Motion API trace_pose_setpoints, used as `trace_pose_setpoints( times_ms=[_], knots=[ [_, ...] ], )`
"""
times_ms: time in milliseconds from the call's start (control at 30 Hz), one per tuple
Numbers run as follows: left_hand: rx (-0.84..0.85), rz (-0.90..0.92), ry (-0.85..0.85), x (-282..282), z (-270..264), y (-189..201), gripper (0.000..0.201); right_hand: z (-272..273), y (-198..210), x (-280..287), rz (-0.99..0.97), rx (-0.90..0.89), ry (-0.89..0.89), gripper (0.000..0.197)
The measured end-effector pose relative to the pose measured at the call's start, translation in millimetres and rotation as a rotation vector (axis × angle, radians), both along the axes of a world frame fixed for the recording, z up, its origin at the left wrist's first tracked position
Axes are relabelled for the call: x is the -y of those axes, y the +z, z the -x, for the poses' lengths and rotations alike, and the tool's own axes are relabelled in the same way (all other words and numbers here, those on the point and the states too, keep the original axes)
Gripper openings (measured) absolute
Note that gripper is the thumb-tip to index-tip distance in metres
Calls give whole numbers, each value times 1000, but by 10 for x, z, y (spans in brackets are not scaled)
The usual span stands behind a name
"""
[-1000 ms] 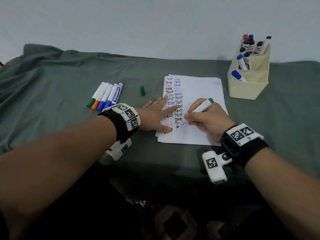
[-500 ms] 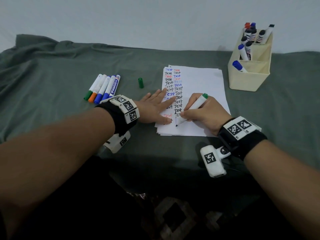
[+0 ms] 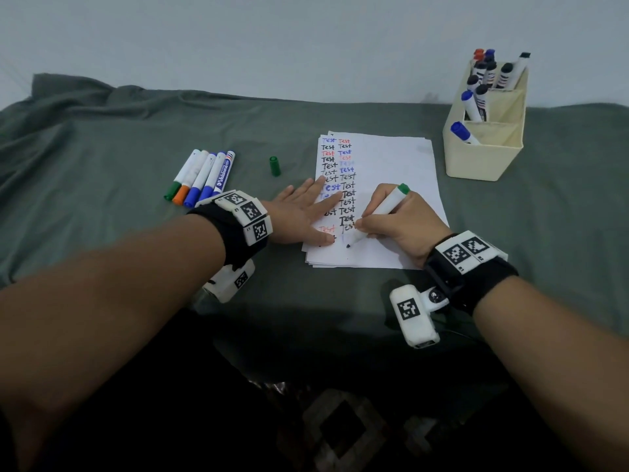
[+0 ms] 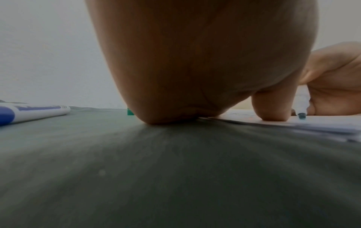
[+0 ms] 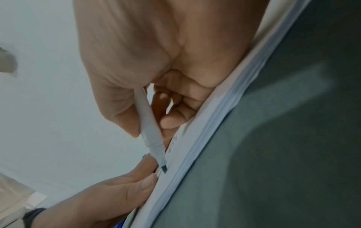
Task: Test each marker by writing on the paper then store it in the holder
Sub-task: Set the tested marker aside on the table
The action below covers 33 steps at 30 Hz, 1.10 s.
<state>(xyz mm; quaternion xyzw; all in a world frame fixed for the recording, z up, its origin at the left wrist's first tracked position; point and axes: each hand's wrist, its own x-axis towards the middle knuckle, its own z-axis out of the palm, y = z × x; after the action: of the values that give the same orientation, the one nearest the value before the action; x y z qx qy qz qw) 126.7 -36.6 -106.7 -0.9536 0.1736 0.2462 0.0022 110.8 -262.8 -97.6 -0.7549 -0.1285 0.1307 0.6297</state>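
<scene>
Marker (image 3: 381, 210) in right hand (image 3: 405, 223) — tip on paper (image 3: 391, 158).

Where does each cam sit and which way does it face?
Head: above, looking forward and down at the paper and holder; both forearms show, left hand flat, right hand.
Left wrist: low on the green cloth, looking along it; the palm fills the top.
Right wrist: low beside the paper edge, tilted, facing the grip on the green marker.
All three share the marker tip on the paper.
</scene>
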Motion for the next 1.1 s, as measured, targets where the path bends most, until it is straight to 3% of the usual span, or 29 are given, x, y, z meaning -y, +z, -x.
trace_pose_setpoints(
  times_ms=[167,367,567,733,1100],
  knots=[
    [2,-3,7,18,14,24,88,-7,-25,30,-8,1,87,23],
    [-3,-5,8,29,30,50,88,-37,-69,51,-22,17,-17,25],
    [4,-9,10,39,40,56,88,-19,-55,50,3,3,74,21],
    [1,-1,8,37,46,70,87,-72,-116,75,-61,15,-26,23],
    [1,-1,10,26,34,45,87,-77,-154,59,-65,-4,-14,24]
  ],
)
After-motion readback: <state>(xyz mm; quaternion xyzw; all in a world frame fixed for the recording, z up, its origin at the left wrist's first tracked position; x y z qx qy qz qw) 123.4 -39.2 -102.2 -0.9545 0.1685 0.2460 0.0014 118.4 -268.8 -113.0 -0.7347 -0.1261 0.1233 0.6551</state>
